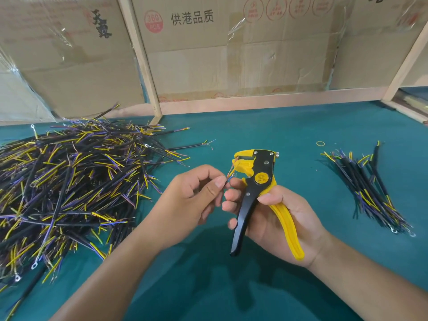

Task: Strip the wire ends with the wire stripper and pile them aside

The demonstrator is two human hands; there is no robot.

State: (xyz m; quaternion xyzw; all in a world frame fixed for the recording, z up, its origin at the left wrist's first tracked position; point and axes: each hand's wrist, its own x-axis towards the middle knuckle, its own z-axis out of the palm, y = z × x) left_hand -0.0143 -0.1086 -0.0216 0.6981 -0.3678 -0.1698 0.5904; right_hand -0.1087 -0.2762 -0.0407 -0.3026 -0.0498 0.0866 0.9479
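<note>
A green table mat (pixel 266 126) carries a big heap of black cables (pixel 69 181) with yellow and purple cores on the left, and a small neat bundle of cables (pixel 368 188) on the right. Cardboard boxes (pixel 220 47) stand behind. The right hand (pixel 275 216) grips the yellow-and-black wire stripper (pixel 257 188) upright by its handles, fingers curled round them. The left hand (pixel 196 195) pinches thin wire ends (pixel 232 173) between thumb and fingertips, feeding them into the stripper's head. A rubber band (pixel 320 143) lies beyond.
</note>
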